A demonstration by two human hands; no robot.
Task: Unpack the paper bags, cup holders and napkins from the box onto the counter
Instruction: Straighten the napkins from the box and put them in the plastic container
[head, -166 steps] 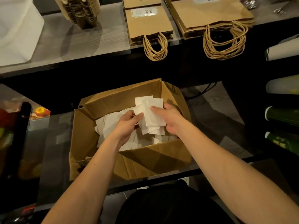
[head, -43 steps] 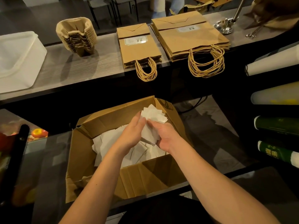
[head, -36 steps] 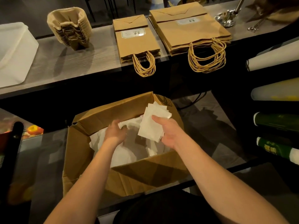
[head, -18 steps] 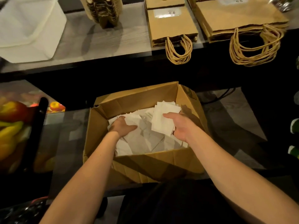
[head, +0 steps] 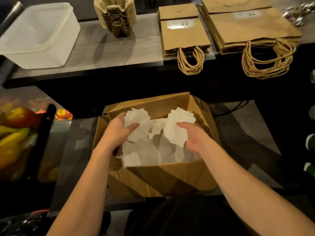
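a: how are the two arms?
b: both forearms are bare and reach forward and down, the wrists near each other.
a: and the hands?
b: the left hand (head: 119, 129) has its fingers curled, the thumb pointing to the right. the right hand (head: 192, 135) is palm up, thumb pointing left, fingers curled.

We cannot see the fingers of the left hand (head: 119, 130); they sit behind a wad of white paper napkins (head: 139, 123). Loose napkins hide the floor of the brown cardboard box (head: 170, 178). The top edge crops the stack of moulded pulp cup holders (head: 117, 16) and the larger pile of brown paper bags (head: 252, 24). A shiny metal object (head: 299, 13) at upper right is blurred beyond identification.
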